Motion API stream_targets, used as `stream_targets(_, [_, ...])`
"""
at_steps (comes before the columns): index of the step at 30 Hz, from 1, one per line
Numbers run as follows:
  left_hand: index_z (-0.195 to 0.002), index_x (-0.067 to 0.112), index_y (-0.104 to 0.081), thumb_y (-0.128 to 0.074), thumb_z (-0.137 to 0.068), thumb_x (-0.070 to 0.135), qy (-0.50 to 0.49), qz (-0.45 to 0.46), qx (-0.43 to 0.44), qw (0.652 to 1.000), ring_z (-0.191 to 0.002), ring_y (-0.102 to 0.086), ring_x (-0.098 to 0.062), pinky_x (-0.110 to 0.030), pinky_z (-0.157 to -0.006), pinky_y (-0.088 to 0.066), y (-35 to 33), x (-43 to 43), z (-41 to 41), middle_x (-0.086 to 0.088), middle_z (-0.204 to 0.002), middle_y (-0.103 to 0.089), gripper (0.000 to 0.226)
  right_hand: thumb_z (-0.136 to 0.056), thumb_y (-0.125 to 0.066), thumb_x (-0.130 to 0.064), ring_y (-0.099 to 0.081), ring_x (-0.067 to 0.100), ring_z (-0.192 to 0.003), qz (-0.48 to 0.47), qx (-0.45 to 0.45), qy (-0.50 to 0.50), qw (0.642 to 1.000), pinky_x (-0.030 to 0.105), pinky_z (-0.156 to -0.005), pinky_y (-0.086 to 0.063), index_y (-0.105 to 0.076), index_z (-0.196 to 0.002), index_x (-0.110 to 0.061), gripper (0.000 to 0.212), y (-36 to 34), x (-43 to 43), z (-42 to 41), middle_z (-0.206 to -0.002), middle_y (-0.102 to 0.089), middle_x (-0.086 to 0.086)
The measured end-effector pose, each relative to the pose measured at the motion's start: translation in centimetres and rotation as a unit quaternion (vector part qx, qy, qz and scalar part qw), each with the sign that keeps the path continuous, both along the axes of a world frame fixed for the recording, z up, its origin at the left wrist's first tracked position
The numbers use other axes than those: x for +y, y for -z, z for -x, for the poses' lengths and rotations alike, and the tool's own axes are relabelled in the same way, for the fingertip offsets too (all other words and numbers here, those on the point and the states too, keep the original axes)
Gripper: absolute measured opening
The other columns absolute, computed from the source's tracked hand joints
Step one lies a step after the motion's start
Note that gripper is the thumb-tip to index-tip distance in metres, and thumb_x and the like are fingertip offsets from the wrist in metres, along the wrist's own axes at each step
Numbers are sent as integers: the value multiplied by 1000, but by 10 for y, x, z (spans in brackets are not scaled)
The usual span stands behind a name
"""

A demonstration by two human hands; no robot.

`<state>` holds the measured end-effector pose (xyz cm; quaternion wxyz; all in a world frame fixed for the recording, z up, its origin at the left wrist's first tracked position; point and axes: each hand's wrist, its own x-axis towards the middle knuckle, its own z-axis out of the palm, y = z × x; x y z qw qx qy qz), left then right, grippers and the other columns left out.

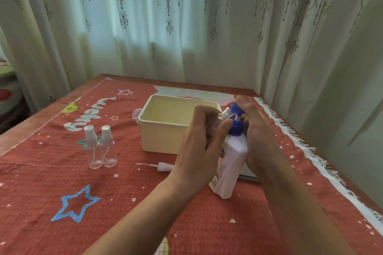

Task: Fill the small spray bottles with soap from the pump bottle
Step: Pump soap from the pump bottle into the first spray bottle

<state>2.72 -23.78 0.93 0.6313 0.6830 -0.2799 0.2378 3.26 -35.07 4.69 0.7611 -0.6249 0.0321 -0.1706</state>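
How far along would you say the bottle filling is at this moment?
Done: one spray head is off, on the cloth. In hand: the left hand holds the open small bottle at the nozzle of the pump bottle; the right hand holds the pump. Left: the left capped bottle and right capped bottle look empty.

Pump bottle (228,163): white body, blue pump head (236,119), label printed blue and red. Two capped spray bottles (94,151) (109,151): clear, white caps. Uncapped bottle (218,119): clear. Loose sprayer (163,166): white. Box (163,136): plain cream. Tablecloth (186,223): brick red, white specks, blue star outline (67,200), white fringe (323,163). Curtains (165,27): pale, grey embroidered pendants.
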Motion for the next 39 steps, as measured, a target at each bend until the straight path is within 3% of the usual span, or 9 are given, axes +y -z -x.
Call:
stream_targets(4, [-107,15,-49,-58,-99,25,-1,-8,-2,1000,-67,-48,-2,-16,-63,-41,2,-1,1,11,-78,-52,16,-96,-54,-28,-60,12,-69,21,-15,14,1000,31,-73,-51,-59,-80,-24,17,0,-1,2,-79,-61,-1])
stream_targets(10, [-105,16,-48,-57,-99,25,7,4,-1,1000,-68,-50,-6,-20,-63,-43,-1,0,1,10,-77,-52,14,-81,-65,-51,-63,17,-71,22,1,-11,1000,40,-80,-53,-69,-72,-25,28,-1,1,2,-79,-64,2])
stream_targets(12, [-105,16,-48,-58,-99,25,5,-1,-3,1000,-67,-49,-3,-18,-62,-42,1,0,1,13,-77,-51,14,-90,-61,-39,-61,16,-74,25,-14,-12,1000,41,-82,-50,-71,-68,-29,26,1,-1,1,-82,-62,1])
stream_targets(15, [-107,16,-48,-58,-99,26,3,-8,-1,1000,-67,-48,-3,-20,-63,-43,3,-2,0,12,-78,-52,16,-94,-56,-28,-60,15,-74,20,-22,-1,1000,39,-79,-50,-63,-81,-26,15,1,-2,2,-85,-61,1])
stream_targets(20, [-107,16,-48,-57,-99,27,4,5,2,1000,-72,-55,-10,-25,-67,-47,1,0,0,1,-82,-57,16,-76,-60,-55,-65,9,-60,32,-1,5,999,30,-66,-55,-63,-75,-27,28,0,0,3,-74,-65,-2])
stream_targets(25, [-108,14,-48,-57,-99,27,3,-9,7,1000,-69,-49,-3,-15,-64,-42,2,-1,1,9,-81,-52,18,-94,-56,-27,-63,9,-66,28,-32,-7,999,29,-66,-53,-61,-84,-23,13,2,-3,-1,-73,-65,-7])
stream_targets(30, [-107,16,-48,-57,-99,26,5,4,7,1000,-73,-54,-5,-20,-67,-46,1,-1,1,9,-81,-54,15,-87,-57,-48,-65,14,-72,27,-13,-6,1000,34,-76,-55,-61,-84,-26,23,2,-2,0,-80,-65,-2])
stream_targets(36, [-108,15,-48,-56,-99,26,0,-11,3,1000,-70,-51,0,-13,-64,-42,2,-2,2,12,-80,-52,17,-95,-54,-24,-62,10,-71,25,-40,-6,999,29,-69,-52,-58,-85,-25,11,3,-4,-2,-75,-66,-9])
stream_targets(39, [-108,15,-48,-56,-99,26,3,-1,7,1000,-72,-54,-3,-15,-65,-45,1,-1,2,8,-82,-55,17,-93,-57,-36,-62,12,-69,20,-31,-3,999,30,-70,-53,-59,-82,-23,17,3,-2,-2,-72,-66,-7])
